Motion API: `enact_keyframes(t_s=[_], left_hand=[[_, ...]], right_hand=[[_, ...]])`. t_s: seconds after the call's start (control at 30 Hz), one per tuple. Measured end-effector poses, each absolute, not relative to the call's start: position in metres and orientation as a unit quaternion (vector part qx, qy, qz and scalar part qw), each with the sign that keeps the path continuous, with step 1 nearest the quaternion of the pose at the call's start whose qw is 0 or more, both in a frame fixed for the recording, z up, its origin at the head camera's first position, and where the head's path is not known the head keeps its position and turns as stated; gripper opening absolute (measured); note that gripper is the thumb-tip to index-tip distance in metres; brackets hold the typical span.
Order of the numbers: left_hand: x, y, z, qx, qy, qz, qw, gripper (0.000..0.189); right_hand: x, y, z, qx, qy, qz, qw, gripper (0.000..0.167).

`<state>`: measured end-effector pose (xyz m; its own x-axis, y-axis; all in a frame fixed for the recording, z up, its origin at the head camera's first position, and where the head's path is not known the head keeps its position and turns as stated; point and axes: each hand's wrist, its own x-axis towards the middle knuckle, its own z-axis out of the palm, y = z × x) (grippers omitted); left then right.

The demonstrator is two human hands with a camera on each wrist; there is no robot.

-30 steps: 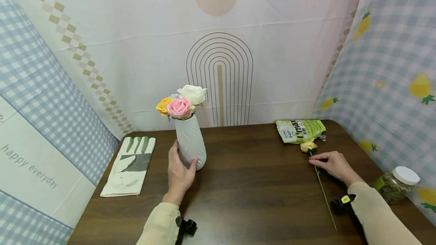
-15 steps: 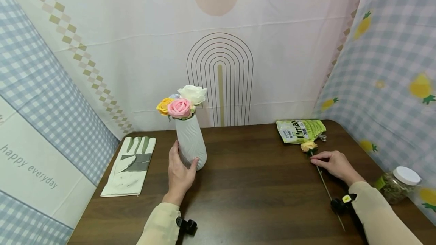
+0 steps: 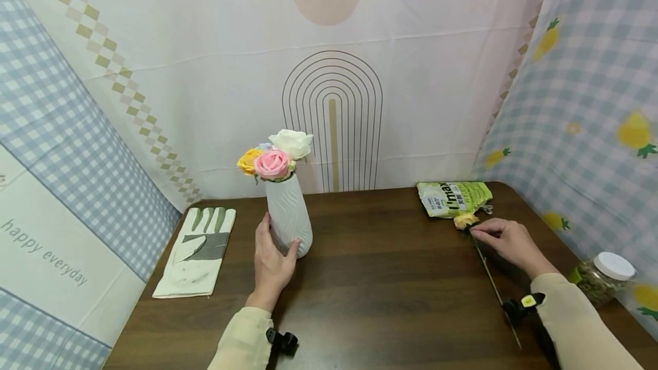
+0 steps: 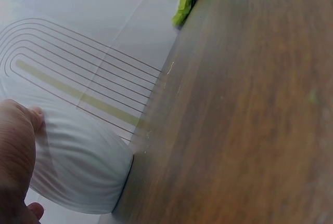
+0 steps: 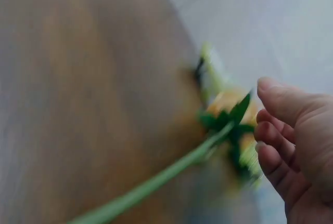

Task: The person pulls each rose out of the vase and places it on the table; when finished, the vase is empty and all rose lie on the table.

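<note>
A white, wave-textured vase (image 3: 288, 213) stands slightly tilted in the head view, with pink (image 3: 272, 164), white and yellow artificial roses in its mouth. My left hand (image 3: 274, 264) grips the vase's lower body, thumb on the near side; the left wrist view shows the vase (image 4: 86, 156) close to the tabletop. On the right, a single pale-yellow artificial rose (image 3: 466, 221) lies with its long stem towards me. My right hand (image 3: 510, 242) is beside its leaves. In the right wrist view the fingers (image 5: 276, 154) are loosely bent, apart from the green stem (image 5: 171, 172).
A folded white-and-green work glove (image 3: 195, 253) lies at the table's left. Behind the single rose is a green-and-white bag (image 3: 452, 198) with a metal clip. A white-lidded jar (image 3: 601, 276) stands by my right forearm. Patterned cloth walls enclose the brown table (image 3: 380, 278).
My right hand has shifted slightly up and right, off the stem, towards the bloom. The stem's lower end swung right earlier, then stayed. My left hand and the vase have not moved.
</note>
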<state>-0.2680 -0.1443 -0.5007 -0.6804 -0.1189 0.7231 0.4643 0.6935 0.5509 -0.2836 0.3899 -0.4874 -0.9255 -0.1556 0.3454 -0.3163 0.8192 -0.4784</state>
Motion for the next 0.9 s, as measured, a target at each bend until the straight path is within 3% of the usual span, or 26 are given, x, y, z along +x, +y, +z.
enact_keyframes(t_s=[0.13, 0.4, 0.67, 0.9], left_hand=[[-0.268, -0.143, -0.5, -0.109, -0.835, -0.378, 0.385, 0.091], [-0.268, -0.142, -0.503, -0.112, -0.832, -0.377, 0.391, 0.092], [-0.269, -0.145, -0.505, -0.113, -0.823, -0.386, 0.4, 0.09], [-0.269, -0.145, -0.505, -0.112, -0.818, -0.389, 0.408, 0.088]], right_hand=[[-0.279, 0.362, -0.456, 0.14, -0.933, 0.281, 0.175, 0.02], [-0.281, 0.266, -0.395, 0.222, -0.895, 0.355, 0.153, 0.023], [-0.295, 0.156, -0.36, 0.314, -0.834, 0.434, 0.136, 0.016], [-0.32, 0.089, -0.343, 0.3, -0.831, 0.458, 0.093, 0.02]])
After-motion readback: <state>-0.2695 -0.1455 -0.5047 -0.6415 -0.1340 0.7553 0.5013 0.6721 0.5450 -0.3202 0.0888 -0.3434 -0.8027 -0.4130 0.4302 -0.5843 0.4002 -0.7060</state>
